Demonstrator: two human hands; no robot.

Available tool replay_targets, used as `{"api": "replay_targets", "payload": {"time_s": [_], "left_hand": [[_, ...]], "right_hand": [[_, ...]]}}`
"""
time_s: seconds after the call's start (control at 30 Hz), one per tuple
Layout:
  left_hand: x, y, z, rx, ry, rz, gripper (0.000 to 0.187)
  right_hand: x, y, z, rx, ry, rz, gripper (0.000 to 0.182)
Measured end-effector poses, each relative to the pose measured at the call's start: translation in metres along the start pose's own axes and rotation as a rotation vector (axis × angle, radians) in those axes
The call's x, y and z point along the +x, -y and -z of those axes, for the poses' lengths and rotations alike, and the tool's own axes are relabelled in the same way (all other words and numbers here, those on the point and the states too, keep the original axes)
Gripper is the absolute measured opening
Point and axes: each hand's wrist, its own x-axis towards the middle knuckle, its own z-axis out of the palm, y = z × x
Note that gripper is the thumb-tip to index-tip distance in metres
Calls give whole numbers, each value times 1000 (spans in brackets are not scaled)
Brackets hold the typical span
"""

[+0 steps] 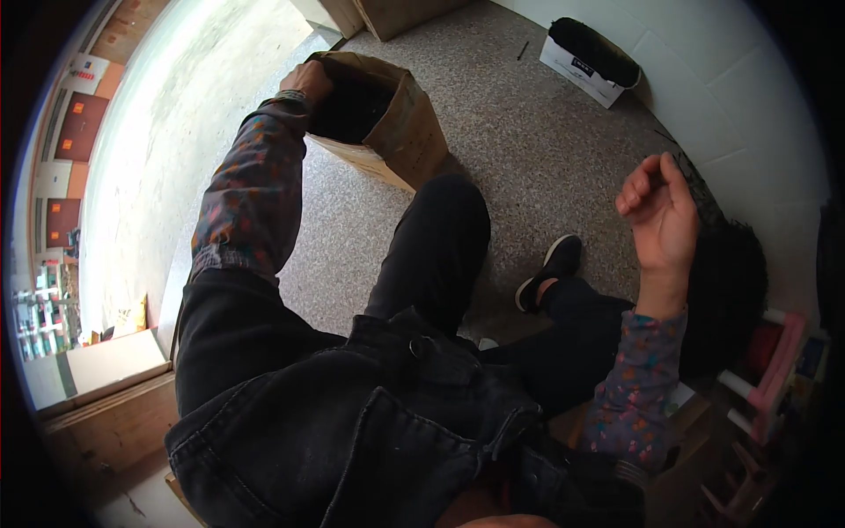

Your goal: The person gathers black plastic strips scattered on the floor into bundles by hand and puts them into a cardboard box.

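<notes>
A tall brown cardboard box [409, 132] with its top open stands on the speckled floor in front of me. Dark material [356, 110] lies inside it, too shadowed to make out fully. My left hand [308, 81] is at the box's left rim, its fingers curled over the edge into the box; the fingertips are hidden. My right hand [660, 207] is raised at the right, palm up and fingers loosely bent, with nothing in it. Beside that hand is a large black bristly mass [731, 290].
A white box [581, 75] filled with a black bristly thing stands by the white wall. My knee [449, 211] is close to the cardboard box. Pink and white frame-like pieces [775, 374] are at the right. A wooden ledge [114, 422] is at lower left.
</notes>
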Motion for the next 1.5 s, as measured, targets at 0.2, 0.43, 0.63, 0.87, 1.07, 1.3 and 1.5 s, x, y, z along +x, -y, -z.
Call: {"api": "replay_targets", "payload": {"time_s": [0.2, 0.43, 0.63, 0.87, 1.07, 1.3, 1.5], "left_hand": [[-82, -75, 44, -1275, -70, -598, 37], [-170, -184, 27, -1283, 250, -698, 32], [-180, -228, 5, -1366, 408, -725, 30], [-173, -239, -12, -1317, 486, -656, 27], [-172, -228, -16, -1347, 492, -578, 27], [-170, -232, -18, -1337, 524, -576, 26], [-170, -233, -18, -1307, 534, -585, 26]], "right_hand": [[-45, 15, 56, -127, -180, 451, 25], [-218, -19, 150, -796, -1069, 631, 20], [-420, -27, 209, -1662, -1926, -156, 54], [-451, -30, 227, -1203, -1939, -646, 87], [-472, -41, 275, -1191, -1974, -461, 84], [-468, -36, 268, -1087, -1986, -421, 89], [-474, -36, 277, -1017, -1951, -430, 94]]}}
